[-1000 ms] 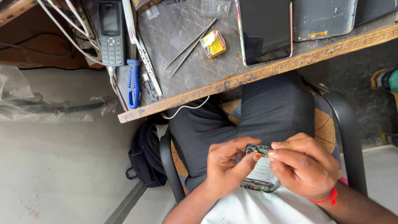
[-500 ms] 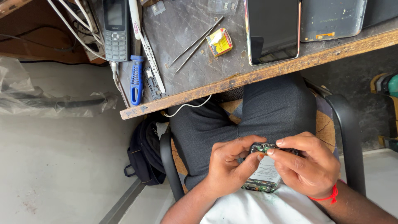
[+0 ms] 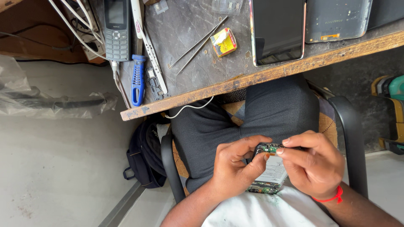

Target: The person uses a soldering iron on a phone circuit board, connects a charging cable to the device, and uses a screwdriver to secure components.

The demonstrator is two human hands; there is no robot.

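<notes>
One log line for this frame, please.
left hand: holds opened phone | right hand: fingertips at its top | over lap

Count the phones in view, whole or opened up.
4, maybe more past the top edge: opened phone held over the lap by both hands, keypad phone on the bench's left, black slab phone at centre, dusty back-up phone beside it.

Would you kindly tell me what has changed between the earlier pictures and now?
Very little. The left hand and right hand keep hold of the opened phone over the lap; the fingertips only shifted slightly at its top end. Nothing was picked up or let go. The tweezers, blue-handled tool and keypad phone stayed on the bench.
</notes>
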